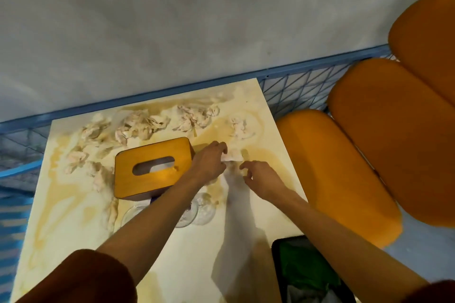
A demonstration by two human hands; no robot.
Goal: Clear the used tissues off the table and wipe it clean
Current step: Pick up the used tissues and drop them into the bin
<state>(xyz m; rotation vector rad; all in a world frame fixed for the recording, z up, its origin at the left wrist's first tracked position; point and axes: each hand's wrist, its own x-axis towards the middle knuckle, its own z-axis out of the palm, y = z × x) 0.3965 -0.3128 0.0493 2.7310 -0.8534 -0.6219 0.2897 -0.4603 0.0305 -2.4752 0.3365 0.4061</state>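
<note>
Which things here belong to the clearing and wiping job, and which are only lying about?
Job: used tissues, table, bin, left hand pinching one, right hand beside it.
Lying about: tissue box, glasses, orange cushions, blue fence.

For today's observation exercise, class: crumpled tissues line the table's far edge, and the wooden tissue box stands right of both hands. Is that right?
No. The head view shows the wooden tissue box left of both the left hand and the right hand. The crumpled tissues do line the table's far edge.
</note>
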